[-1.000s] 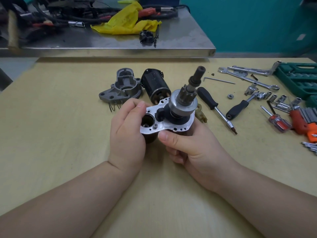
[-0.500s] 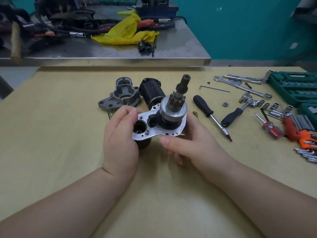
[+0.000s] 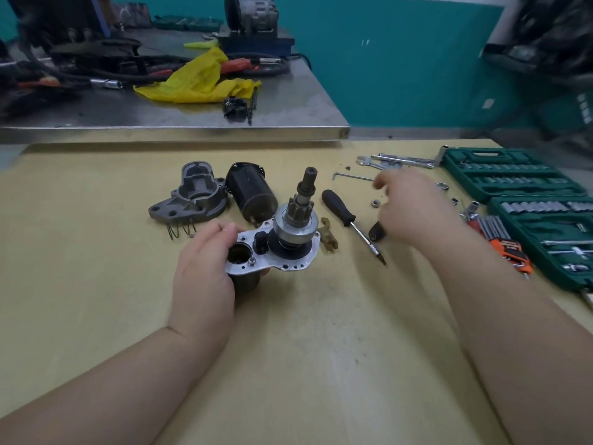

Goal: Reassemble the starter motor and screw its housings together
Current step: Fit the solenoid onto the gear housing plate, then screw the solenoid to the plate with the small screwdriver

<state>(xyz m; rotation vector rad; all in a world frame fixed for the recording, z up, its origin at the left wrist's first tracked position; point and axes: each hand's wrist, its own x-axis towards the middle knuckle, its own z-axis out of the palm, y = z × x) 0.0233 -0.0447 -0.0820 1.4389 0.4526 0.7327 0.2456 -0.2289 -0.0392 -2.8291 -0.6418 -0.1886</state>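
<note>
My left hand grips the starter sub-assembly: a silver plate with a pinion gear and shaft standing upright on it, and a dark cylinder below. My right hand is blurred over the tools to the right, fingers apart, nothing held. Its palm hides most of a black-handled screwdriver. Another black-handled screwdriver lies between the assembly and my right hand. The grey nose housing and the black motor body lie behind the assembly. A brown fork lever sits beside the plate.
A green socket case lies open at the right, with a second green tray, wrenches, an Allen key, a nut and orange-handled keys. Springs lie by the nose housing. A steel bench with a yellow rag stands behind.
My right hand let go of the sub-assembly and moved right and away over the tools. My left hand alone still holds the assembly. The camera tilted up.
</note>
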